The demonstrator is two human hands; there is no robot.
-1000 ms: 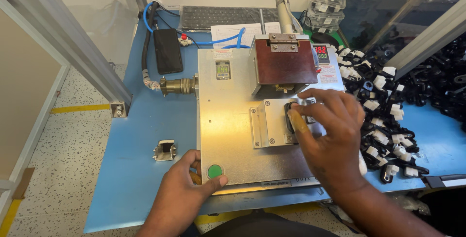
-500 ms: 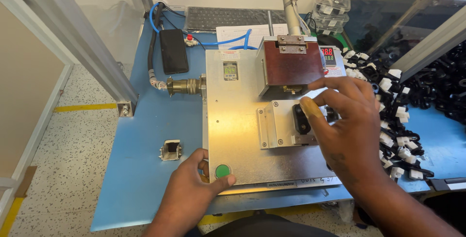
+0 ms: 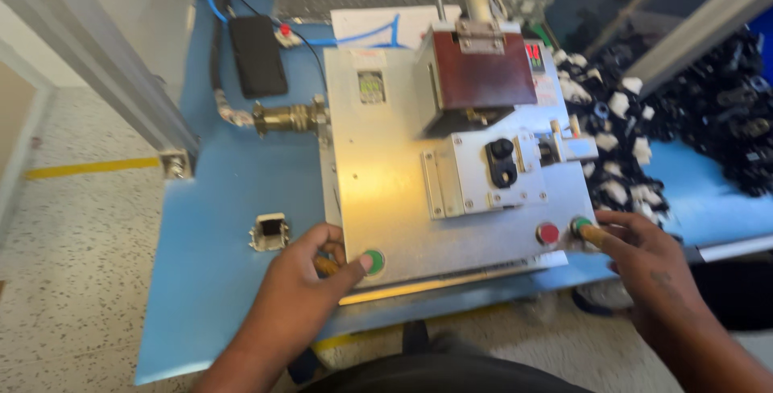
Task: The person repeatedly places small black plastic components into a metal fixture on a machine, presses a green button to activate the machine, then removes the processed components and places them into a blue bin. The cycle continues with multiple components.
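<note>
Head view: two hands at the push buttons of a bench press fixture.

Left hand (image 3: pixel 302 288) lies at the near left corner of the metal plate (image 3: pixel 386 167), fingers loosely curled and holding nothing, thumb tip on the left green button (image 3: pixel 373 262). Right hand (image 3: pixel 644 260) is at the near right corner, fingers loosely curled, nothing held, forefinger tip touching the right green button (image 3: pixel 581 226); a red button (image 3: pixel 548 233) sits just beside it. A black part (image 3: pixel 501 162) is seated in the small fixture block (image 3: pixel 491 171) mid-plate, below the red-brown press head (image 3: pixel 481 79). Heap of black and white parts (image 3: pixel 644 127) lies to the right on the blue table (image 3: pixel 217 200). Brass fitting (image 3: pixel 286 117) and black box (image 3: pixel 258 55) lie at left.
</note>
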